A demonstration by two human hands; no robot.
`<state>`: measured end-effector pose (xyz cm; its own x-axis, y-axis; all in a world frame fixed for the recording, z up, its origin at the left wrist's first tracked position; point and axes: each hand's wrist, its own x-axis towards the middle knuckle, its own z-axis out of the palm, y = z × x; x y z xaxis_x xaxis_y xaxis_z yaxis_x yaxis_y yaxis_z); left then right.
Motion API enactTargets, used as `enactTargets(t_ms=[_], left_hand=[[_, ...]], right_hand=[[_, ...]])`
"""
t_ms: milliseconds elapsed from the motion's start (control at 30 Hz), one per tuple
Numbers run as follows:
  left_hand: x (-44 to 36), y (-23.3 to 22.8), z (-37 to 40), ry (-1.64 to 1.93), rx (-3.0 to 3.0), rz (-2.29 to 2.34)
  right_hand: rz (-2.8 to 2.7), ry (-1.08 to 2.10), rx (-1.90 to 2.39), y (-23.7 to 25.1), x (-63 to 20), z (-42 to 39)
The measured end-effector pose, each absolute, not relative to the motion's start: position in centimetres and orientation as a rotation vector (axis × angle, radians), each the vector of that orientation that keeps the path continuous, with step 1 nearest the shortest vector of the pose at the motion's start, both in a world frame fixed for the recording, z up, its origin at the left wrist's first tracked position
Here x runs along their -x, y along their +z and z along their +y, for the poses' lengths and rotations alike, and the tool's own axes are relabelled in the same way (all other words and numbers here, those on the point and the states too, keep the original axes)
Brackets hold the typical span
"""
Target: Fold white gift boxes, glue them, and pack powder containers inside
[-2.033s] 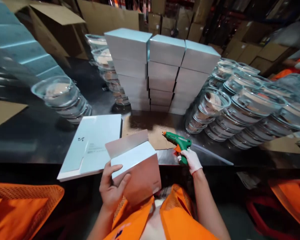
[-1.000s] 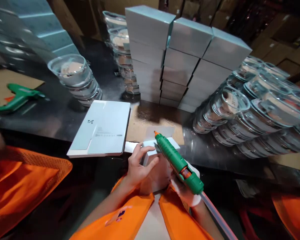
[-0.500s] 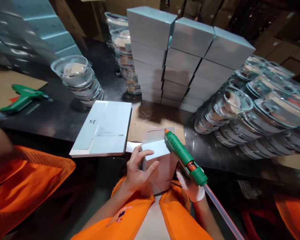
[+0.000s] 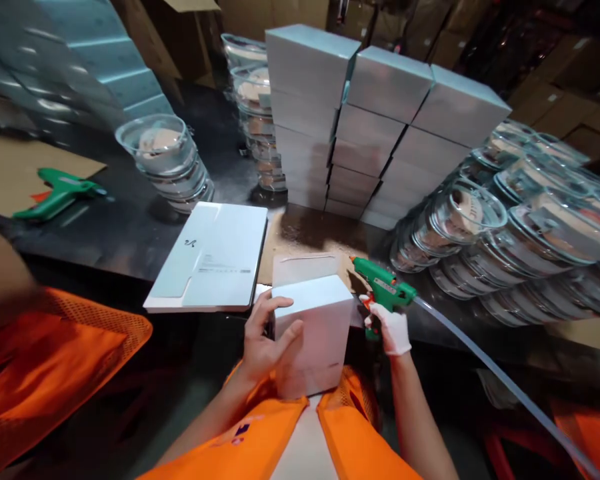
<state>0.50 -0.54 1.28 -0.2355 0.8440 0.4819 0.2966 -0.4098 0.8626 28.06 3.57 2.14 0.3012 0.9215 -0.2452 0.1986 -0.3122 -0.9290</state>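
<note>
My left hand [image 4: 263, 343] grips the left side of a white cardboard box [image 4: 313, 333] held against my chest, its top flap [image 4: 305, 268] standing open toward the table. My right hand [image 4: 389, 328], in a white glove, holds a green glue gun [image 4: 380, 288] by the handle just right of the box. The gun's orange nozzle points left at the flap's right edge. A clear glue stick [image 4: 485, 370] trails from the gun's back toward the lower right.
A stack of flat white box blanks [image 4: 210, 267] lies left of the box on the black table [image 4: 120, 227]. Stacked white boxes [image 4: 380, 127] stand behind. Clear lidded containers [image 4: 505, 233] pile at the right, more [image 4: 167, 163] at the left. A second green glue gun [image 4: 60, 193] lies far left beside another person's orange vest [image 4: 55, 360].
My right hand has swung the glue gun from over the box flap out to the right, now level above the table. The box has tipped more upright in my left hand.
</note>
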Motion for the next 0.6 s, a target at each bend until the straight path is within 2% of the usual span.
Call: enactTargets(t_ms=[133,267,400,600], left_hand=[[-0.4,1.2,-0.6,1.647,-1.529,1.387],[-0.3,1.3,-0.4,1.670,-1.527,1.358],[-0.5,1.3,0.1,1.636,-1.607,1.262],[-1.6,0.7,0.2,1.546,-1.569,1.128]], right_hand=[[-0.988,1.148,1.840,2.1,-29.2,6.3],[-1.010,1.013,1.990,4.0,-31.0,6.3],[-1.070,0.899,1.831,6.2,-28.7,5.3],[-1.100,1.507,1.246,6.7,-23.6,5.1]])
